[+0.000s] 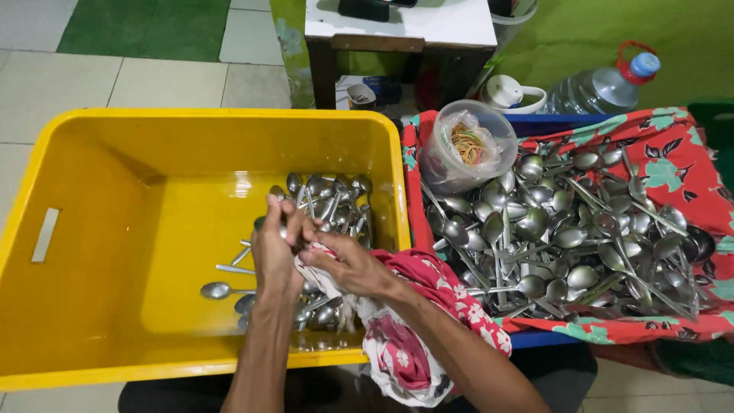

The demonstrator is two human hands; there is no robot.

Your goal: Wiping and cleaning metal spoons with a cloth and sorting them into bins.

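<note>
Over the yellow tub (92,191), my left hand (275,252) clenched spoons (289,222) while my right hand (348,264) gripped the floral cloth (413,306) against them, seemingly for wiping.

Both forearms were bare from the hands down to the bottom edge of the view, with no sleeves, cuffs or gloves on them. The left hand (277,248) and the right hand (353,266) carried no rings that could be made out, and neither wrist wore a watch or a band. The arms were slim, the fingers long. Dark clothing showed below, between and beside the arms.
</note>
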